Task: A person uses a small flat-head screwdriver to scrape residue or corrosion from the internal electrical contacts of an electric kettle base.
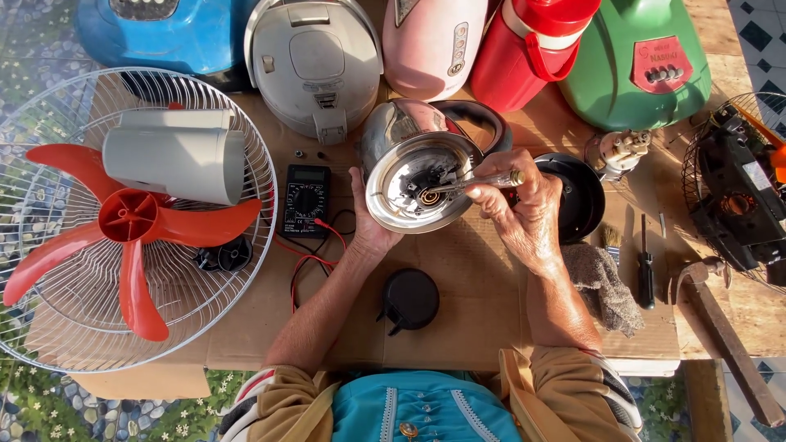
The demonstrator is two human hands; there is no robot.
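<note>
Surface: a wooden worktop (741, 315) partly covered by flattened brown cardboard (458, 319), lit by strong sunlight, with patterned flooring visible at the near left and far right corners.

Far edge, left to right: a blue appliance shell (164, 33), a white rice cooker (315, 65), a pink casing (430, 41), a red flask (536, 45) and a green casing (634, 65).

Left: a white wire fan guard (49, 319) holding a red three-bladed fan (127, 229) and its white motor housing (176, 155). Beside it lay a black multimeter (304, 200) with red and black leads.

Centre: a steel electric kettle (417, 168), tipped on its side, its long axis running near to far, its opened base facing the camera and its black handle toward the far right. The left hand (370, 225) was closed around the near left rim of the base, palm cupping the body, forearm running toward the near edge. The right hand (516, 200) was curled shut around a screwdriver (471, 183), whose shaft lay nearly level, left to right, its tip inside the base near the central contact.

Near centre: a black round lid (409, 300). Right of the kettle: a black round base plate (581, 196), a grey rag (606, 286), a small brush (610, 237), a dark screwdriver (645, 274), a hammer (720, 327) and a dismantled black fan motor in a guard (737, 196).
</note>
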